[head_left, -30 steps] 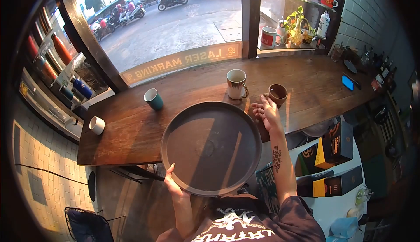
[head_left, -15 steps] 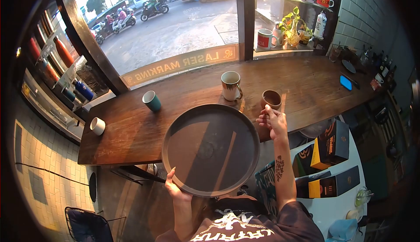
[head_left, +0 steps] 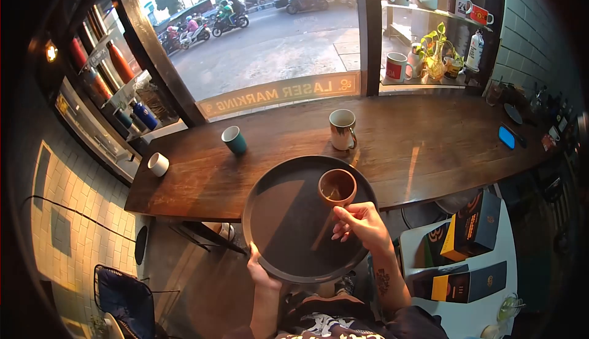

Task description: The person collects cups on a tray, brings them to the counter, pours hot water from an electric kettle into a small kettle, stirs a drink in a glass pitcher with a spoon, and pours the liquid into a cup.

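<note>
My left hand (head_left: 262,269) grips the near left rim of a round dark serving tray (head_left: 276,228), its thumb over the edge. Over the tray's far right part, my right hand (head_left: 363,223) pinches a brown cup (head_left: 337,189) at its near side. I cannot tell whether the cup's base touches the tray. Beyond the tray, a tall white and brown mug (head_left: 342,130) stands on the wooden table. A teal cup (head_left: 235,141) and a small white cup (head_left: 158,164) stand further left on it.
The long wooden table (head_left: 294,131) runs along the window. A phone with a blue screen (head_left: 507,137) lies at its right end. Black and yellow boxes (head_left: 469,231) sit on a white table (head_left: 500,299) at my right. A black chair (head_left: 126,299) stands lower left.
My right hand has carried the brown cup leftward, off the wooden table and over the tray. My left hand still holds the tray; the view has shifted slightly.
</note>
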Demonstrator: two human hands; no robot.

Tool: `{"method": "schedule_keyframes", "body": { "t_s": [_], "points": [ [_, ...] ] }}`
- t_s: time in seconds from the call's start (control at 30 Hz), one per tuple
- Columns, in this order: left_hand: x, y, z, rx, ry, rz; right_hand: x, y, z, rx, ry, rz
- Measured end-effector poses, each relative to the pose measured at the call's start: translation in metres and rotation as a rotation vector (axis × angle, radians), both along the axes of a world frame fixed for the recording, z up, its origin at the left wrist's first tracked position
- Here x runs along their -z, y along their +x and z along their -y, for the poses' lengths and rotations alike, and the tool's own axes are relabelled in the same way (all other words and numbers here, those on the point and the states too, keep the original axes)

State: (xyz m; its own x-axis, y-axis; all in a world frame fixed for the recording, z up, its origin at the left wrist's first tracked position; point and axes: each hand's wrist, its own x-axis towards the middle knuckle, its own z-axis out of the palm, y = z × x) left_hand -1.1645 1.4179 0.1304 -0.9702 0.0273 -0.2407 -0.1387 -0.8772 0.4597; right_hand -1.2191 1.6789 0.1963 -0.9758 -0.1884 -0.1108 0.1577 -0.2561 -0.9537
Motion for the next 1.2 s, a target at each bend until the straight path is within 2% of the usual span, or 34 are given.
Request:
{"method": "schedule_keyframes", "body": {
  "t_s": [0.2,0.27,0.33,0.47,0.6,0.67,0.8,0.87,0.93,1.0,1.1,1.2],
  "points": [
    [-0.009,0.038,0.029,-0.054,0.065,0.091,0.003,0.030,0.062,-0.183,0.041,0.029],
    [0.003,0.056,0.053,-0.119,0.058,0.085,0.005,0.041,0.087,-0.249,0.049,0.040],
    [0.013,0.079,0.085,-0.101,0.016,0.020,0.007,0.053,0.118,-0.279,0.167,0.062],
    [0.045,0.131,0.162,-0.143,0.176,0.004,0.017,0.078,0.187,-0.402,0.182,0.104],
    [0.046,0.188,0.231,-0.289,0.163,-0.027,0.026,0.104,0.267,-0.521,0.132,0.089],
    [0.058,0.213,0.259,-0.345,0.338,-0.058,0.034,0.112,0.300,-0.616,0.156,0.072],
    [0.080,0.254,0.304,-0.514,0.260,-0.021,0.052,0.119,0.374,-0.773,0.163,0.083],
    [0.090,0.271,0.322,-0.457,0.277,-0.201,0.059,0.123,0.411,-0.815,0.187,0.047],
    [0.094,0.274,0.339,-0.570,0.191,-0.196,0.059,0.122,0.447,-0.898,0.207,0.073],
    [0.103,0.277,0.355,-0.867,0.174,0.025,0.058,0.121,0.482,-0.948,0.192,0.267],
    [0.101,0.272,0.383,-1.016,0.058,0.211,0.085,0.112,0.536,-1.009,0.176,0.276],
    [0.153,0.271,0.423,-1.024,0.206,0.071,0.116,0.090,0.592,-1.078,0.161,0.256]
  ]
}}
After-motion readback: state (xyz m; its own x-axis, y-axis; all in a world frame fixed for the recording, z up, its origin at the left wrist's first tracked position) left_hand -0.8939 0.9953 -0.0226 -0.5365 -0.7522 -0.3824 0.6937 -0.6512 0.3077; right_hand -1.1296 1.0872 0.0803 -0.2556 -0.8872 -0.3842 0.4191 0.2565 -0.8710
